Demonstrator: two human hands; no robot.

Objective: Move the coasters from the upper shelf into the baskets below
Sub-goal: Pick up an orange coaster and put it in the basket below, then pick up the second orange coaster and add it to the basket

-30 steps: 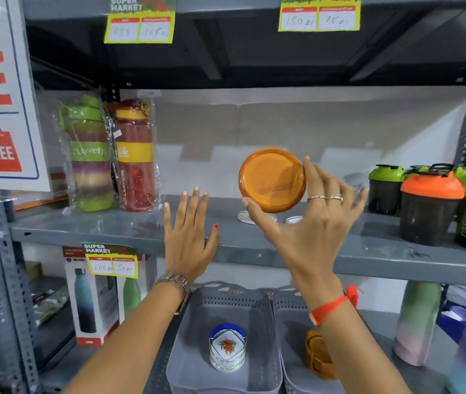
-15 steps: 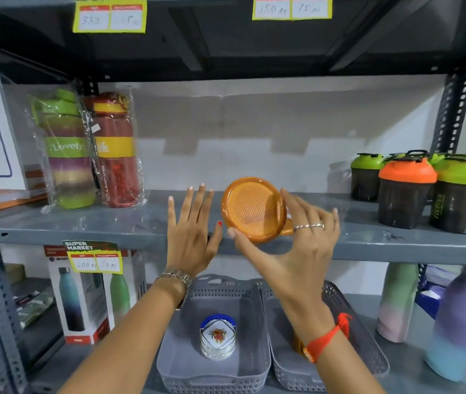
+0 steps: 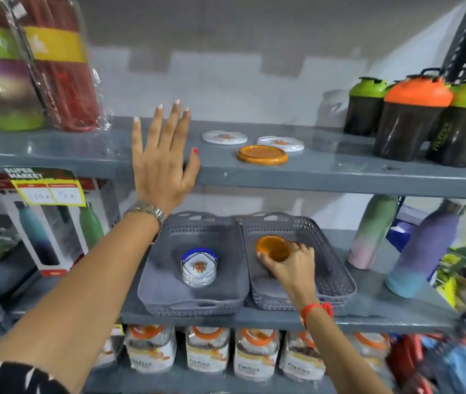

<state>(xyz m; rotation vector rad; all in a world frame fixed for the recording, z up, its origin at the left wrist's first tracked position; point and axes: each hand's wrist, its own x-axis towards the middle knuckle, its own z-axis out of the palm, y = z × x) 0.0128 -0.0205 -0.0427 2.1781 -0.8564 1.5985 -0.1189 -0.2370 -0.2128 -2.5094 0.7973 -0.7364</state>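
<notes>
The orange coaster (image 3: 272, 248) had come down from up by the upper shelf (image 3: 339, 177) and was now low inside the right basket (image 3: 337, 268). The right hand (image 3: 291, 265) still had its fingers closed around it, so it was not let go yet. That meant one more coaster was almost put away. At nine o'clock from it, a stack of white coasters (image 3: 199, 269) sat in the left basket (image 3: 169, 294). Up at twelve o'clock, another orange coaster (image 3: 262, 155) and two white coasters (image 3: 224, 137) still waited on the shelf. The left hand (image 3: 160, 163) was open at the shelf edge, fingers spread.
</notes>
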